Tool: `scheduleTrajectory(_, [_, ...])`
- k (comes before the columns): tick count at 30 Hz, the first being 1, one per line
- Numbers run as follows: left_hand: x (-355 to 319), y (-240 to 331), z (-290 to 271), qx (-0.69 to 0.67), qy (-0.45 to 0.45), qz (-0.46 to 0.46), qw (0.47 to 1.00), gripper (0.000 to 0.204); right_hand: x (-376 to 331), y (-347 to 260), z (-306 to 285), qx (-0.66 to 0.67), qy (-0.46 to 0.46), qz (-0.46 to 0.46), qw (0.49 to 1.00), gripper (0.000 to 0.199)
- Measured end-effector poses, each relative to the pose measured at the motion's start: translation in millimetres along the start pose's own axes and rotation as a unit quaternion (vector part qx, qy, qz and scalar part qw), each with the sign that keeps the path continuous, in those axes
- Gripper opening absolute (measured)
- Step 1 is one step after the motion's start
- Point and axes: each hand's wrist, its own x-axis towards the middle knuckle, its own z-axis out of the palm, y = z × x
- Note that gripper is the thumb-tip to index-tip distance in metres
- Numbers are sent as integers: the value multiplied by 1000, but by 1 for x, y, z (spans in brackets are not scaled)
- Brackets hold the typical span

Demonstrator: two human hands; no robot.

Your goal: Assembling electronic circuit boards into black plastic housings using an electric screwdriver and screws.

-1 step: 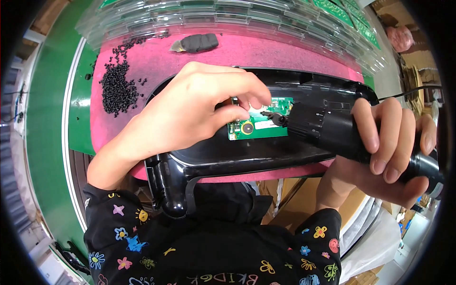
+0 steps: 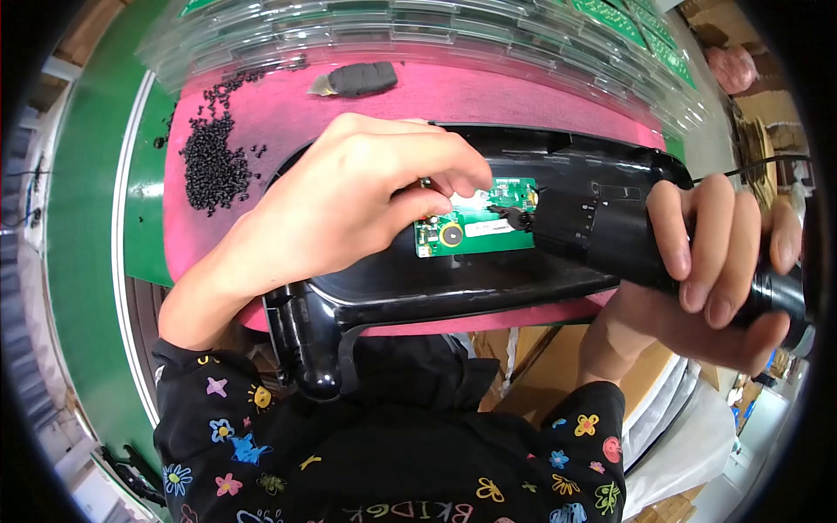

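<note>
A green circuit board [image 2: 475, 242] lies in a black plastic housing [image 2: 410, 283] in front of me. My left hand [image 2: 366, 192] arches over the board's far left part. Its thumb and fingers are curled in toward each other; whatever they pinch, if anything, is hidden. In my right hand [image 2: 711, 257] is a black electric screwdriver [image 2: 588, 222], lying nearly level with its tip pointing left. Over the board's right half, the dark tip [image 2: 514, 216] of the screwdriver shows close to the surface; I cannot tell if it touches. My right fingers wrap round the tool's body.
A pile of small black screw-like parts [image 2: 216, 170] spreads over the left of the pink mat [image 2: 488, 98]. Behind the housing lies a short blade tool [image 2: 362, 79] wrapped in black. Stacked clear plastic trays [image 2: 418, 35] line the far edge. A cord [image 2: 750, 166] runs at the right.
Almost nothing differs. The board and my left fingertips sit very slightly further left in the picture.
</note>
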Motion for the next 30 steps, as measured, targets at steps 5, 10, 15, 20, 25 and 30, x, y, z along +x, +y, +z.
scheduleTrajectory(5, [-2, 7, -1, 25, 27, -34, 999, 32, 8, -5, -21, -142, -40, 58, 987, 36])
scheduleTrajectory(10, [-7, 4, -1, 65, 8, -13, 998, 35, 8, 11, -17, -199, -17, 64, 978, 34])
scheduleTrajectory(15, [-4, 5, 0, 149, -73, 43, 985, 40, 8, 7, -16, -226, -19, 67, 972, 33])
scheduleTrajectory(20, [-13, 3, 1, 161, -78, 32, 983, 39, 6, 16, -14, -225, -10, 75, 971, 31])
scheduleTrajectory(25, [-12, 3, -1, 168, -103, -23, 980, 37, 11, 19, -16, -215, -1, 101, 971, 26])
scheduleTrajectory(30, [-15, 6, -1, 188, -111, -41, 975, 38, 19, 24, -18, -224, -27, 132, 965, 22])
